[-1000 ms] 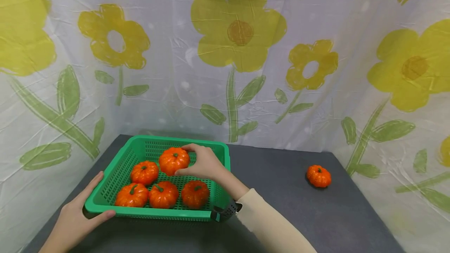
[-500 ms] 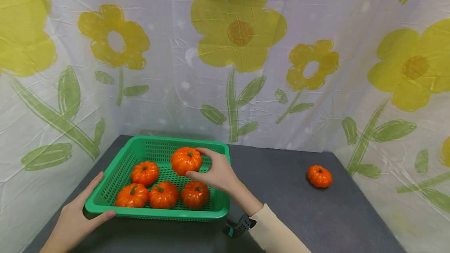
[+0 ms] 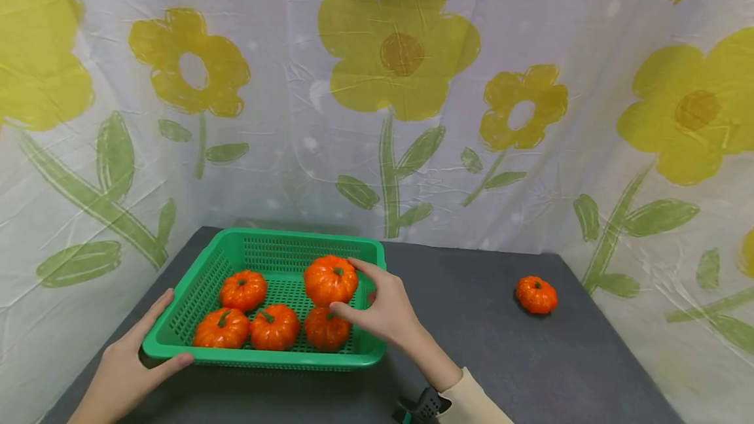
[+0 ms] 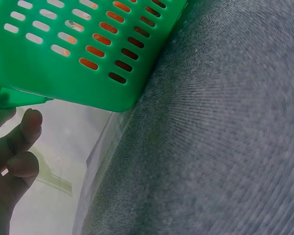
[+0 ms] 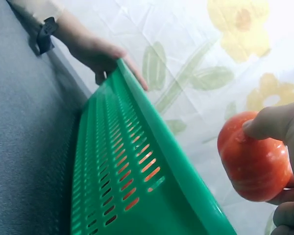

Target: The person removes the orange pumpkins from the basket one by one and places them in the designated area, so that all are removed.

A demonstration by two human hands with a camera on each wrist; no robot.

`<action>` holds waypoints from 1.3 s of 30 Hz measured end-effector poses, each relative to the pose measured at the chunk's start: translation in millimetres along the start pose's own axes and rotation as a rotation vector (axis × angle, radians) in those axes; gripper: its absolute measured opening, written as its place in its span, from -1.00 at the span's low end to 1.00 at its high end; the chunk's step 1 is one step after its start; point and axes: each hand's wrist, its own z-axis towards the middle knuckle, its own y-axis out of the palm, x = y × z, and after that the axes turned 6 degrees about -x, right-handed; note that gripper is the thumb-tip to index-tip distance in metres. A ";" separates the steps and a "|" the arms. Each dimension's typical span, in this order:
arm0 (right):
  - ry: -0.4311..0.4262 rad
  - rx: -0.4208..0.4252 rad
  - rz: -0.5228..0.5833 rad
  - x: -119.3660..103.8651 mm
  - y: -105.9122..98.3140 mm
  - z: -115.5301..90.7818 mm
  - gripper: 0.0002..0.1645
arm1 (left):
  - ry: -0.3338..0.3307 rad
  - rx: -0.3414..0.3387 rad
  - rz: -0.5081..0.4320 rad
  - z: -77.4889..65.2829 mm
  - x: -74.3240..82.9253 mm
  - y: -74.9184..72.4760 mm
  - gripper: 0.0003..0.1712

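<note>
In the head view, my right hand pinches a small orange pumpkin between thumb and fingers. This pumpkin is up above the right part of a green plastic basket, partly overlapping the pumpkin in the front right. The right wrist view shows the held pumpkin higher than the basket's rim. My left hand grips the basket's near left corner, thumb over the front rim and fingers along the left side. Inside the basket sit three more pumpkins, one at the back and two in front.
One more orange pumpkin lies by itself on the dark grey table, toward the right edge. A white cloth printed with yellow flowers hangs behind and on both sides. A dark band is around the right wrist.
My right hand has moved to the right with the pumpkin, from above the basket's middle to its right part, and slightly toward me. The left hand and the basket have stayed put.
</note>
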 end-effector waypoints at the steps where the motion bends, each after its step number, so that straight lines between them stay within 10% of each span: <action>1: -0.004 0.008 0.002 -0.2 -0.7 -2.0 -0.13 | 0.000 0.002 0.001 0.1 -0.2 -0.2 0.30; 39: 0.034 0.196 -0.007 18.8 -26.7 -30.5 -0.13 | -0.003 0.000 0.004 0.7 -1.2 0.9 0.31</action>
